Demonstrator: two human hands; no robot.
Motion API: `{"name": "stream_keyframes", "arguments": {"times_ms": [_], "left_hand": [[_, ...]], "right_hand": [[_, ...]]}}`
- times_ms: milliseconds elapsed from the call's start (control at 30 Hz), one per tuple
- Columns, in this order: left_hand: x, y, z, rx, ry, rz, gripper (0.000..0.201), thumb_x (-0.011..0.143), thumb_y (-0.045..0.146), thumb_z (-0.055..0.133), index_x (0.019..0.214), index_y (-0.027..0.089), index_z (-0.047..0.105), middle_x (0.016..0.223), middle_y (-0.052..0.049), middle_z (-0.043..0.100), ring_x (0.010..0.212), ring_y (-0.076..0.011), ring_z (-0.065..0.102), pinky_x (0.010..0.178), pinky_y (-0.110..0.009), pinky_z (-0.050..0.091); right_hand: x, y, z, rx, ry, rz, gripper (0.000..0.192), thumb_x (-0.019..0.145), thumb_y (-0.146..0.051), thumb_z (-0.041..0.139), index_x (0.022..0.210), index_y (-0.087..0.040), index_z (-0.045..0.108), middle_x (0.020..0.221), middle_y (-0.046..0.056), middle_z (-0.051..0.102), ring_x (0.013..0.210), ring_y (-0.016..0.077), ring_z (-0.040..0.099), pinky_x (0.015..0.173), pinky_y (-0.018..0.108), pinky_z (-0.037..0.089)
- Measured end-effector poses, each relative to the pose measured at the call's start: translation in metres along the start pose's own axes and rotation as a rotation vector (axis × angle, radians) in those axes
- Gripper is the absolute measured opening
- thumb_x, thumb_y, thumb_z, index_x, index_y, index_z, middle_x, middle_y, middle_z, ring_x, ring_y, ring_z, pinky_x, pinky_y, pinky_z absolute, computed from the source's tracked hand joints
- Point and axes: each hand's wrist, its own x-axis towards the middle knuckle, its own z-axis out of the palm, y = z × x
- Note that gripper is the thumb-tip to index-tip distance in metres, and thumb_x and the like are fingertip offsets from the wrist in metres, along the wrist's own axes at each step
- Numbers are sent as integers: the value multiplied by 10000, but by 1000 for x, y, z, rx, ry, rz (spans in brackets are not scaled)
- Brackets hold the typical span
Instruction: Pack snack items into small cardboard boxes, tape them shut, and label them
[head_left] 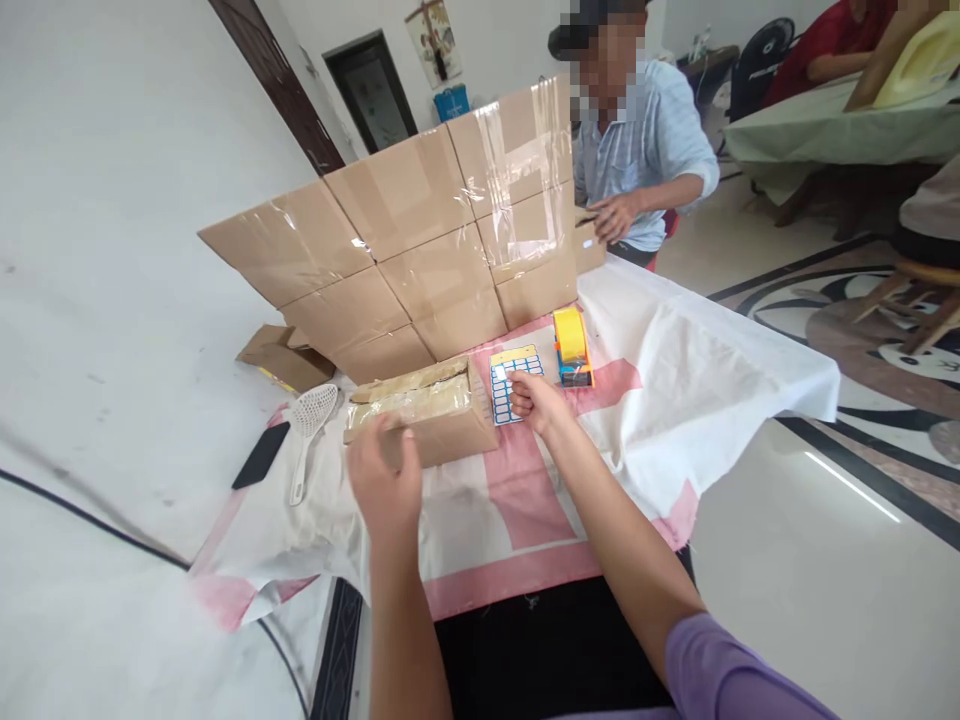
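Observation:
A taped cardboard box [450, 436] lies on the cloth in front of me. Beside its left front part is my left hand [384, 470], thumb and fingers apart and slightly blurred; whether it touches the box I cannot tell. My right hand [534, 398] is closed in a pinch, with a small white sticker [501, 372] at its fingertips. Under that hand lies a sheet of blue-bordered stickers [517, 356], partly covered by the fingers. To the right of the sheet stands a tape dispenser [574, 345] with a yellow roll.
A tall cardboard partition [427, 240] rises behind the box. Left of the box lie a white slotted ladle [309, 425], a black phone-like slab [261, 455] and an open carton [289, 358]. Across the partition a person [652, 140] has a hand on another small box [587, 248].

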Motion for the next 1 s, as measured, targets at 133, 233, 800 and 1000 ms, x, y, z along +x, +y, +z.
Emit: {"name": "stream_keyframes", "arguments": {"times_ms": [133,233,800,1000], "left_hand": [[9,-35,-1,143,132,-31,358,899,326,623,1209,149,639,1360,-183,591,1347,-326,494,1171,-527,301],[8,-49,-2,123,102,-92,366,917,334,592,1227,146,635,1379,-183,570,1376,-318,466,1180,-512,306],[3,-58,5,85,94,-182,415,919,347,572,1308,204,588,1280,-106,623,1147,-246,590,1060,-436,432],[3,-56,5,82,103,-189,420,906,333,591,1304,199,596,1282,-108,632,1120,-242,604,1046,-428,440]], "right_hand": [[4,23,7,126,38,146,320,775,-243,629,627,-240,345,400,-142,213,369,57,129,370,204,132],[2,32,12,186,76,195,282,784,-204,616,639,-228,376,397,-142,226,360,51,136,365,198,117],[1,40,14,108,208,101,291,738,-130,663,577,-209,433,383,-120,277,346,41,203,346,195,123],[0,40,14,57,173,120,326,733,-141,655,558,-221,391,388,-123,245,357,42,167,353,199,110]]}}
